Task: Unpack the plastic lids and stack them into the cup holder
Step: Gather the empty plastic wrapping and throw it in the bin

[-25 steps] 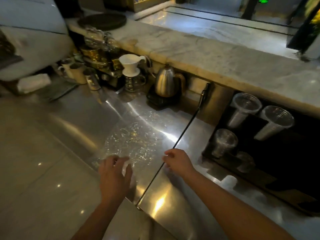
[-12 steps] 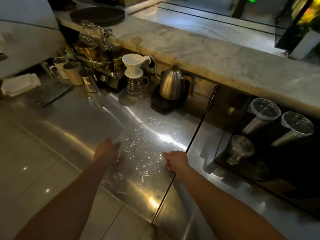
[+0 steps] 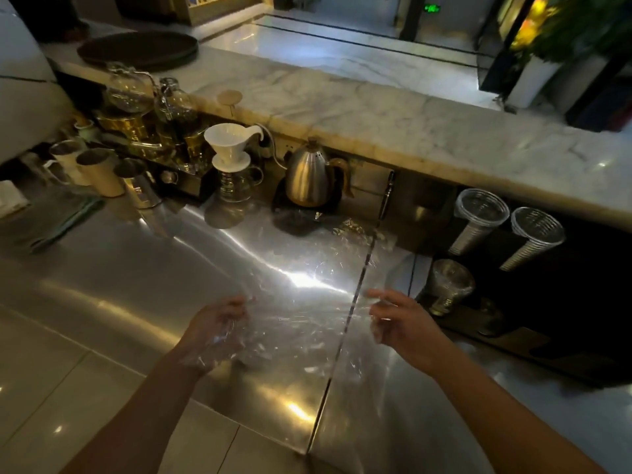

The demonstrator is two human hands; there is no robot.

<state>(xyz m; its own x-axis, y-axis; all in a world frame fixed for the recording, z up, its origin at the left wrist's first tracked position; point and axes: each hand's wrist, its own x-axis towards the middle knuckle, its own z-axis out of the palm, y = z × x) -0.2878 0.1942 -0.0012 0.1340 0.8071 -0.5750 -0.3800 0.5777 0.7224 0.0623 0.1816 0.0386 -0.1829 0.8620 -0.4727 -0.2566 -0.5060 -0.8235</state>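
A clear, crinkled plastic bag (image 3: 307, 302) is stretched above the steel counter (image 3: 136, 268) between my two hands. My left hand (image 3: 219, 323) pinches its left edge, with film draped over the wrist. My right hand (image 3: 400, 319) pinches the right edge, fingers partly curled. I cannot make out any lids inside the film. To the right a black cup holder (image 3: 547, 319) carries two stacks of clear cups (image 3: 478, 217) lying angled and a wrapped stack of lids or cups (image 3: 448, 285) in a lower slot.
Behind the bag stand a steel kettle (image 3: 311, 179) on a dark base, a white dripper on a glass server (image 3: 232, 159), metal pitchers (image 3: 99, 172) and glass brewers. A marble bar top (image 3: 376, 114) runs across the back. A seam (image 3: 345, 323) splits the counter.
Both hands have lifted off the counter, raising the plastic bag and spreading it between them. The view has tilted upward and shifted right.
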